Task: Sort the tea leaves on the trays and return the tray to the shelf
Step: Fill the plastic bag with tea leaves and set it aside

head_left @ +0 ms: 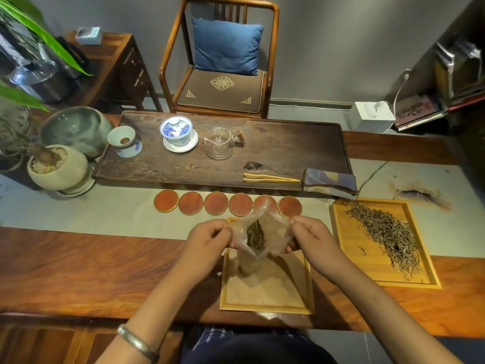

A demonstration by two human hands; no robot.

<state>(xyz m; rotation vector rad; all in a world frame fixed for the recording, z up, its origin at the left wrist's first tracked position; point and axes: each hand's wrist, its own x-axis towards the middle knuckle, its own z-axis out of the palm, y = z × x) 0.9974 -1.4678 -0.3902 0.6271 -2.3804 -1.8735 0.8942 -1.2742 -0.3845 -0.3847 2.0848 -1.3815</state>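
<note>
Two hands: left hand (207, 239) and right hand (311, 236) pinch opposite edges of a clear plastic bag (258, 232), fingers curled on it.
Bag: dark tea leaves (256, 235) inside (a small clump), between the fingertips.
Below fingers: bare bamboo tray (266, 310).
Right of fingers: second tray (346, 245) with loose tea leaves (387, 232).
Beyond fingers: six round coasters (227, 203).

Wooden armchair (219, 56) against grey wall (341, 35)

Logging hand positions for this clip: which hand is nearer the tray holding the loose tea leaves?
Right. The right hand grips the plastic bag just beside the tray of loose tea leaves; the left hand holds the bag's far edge, farther away.
</note>
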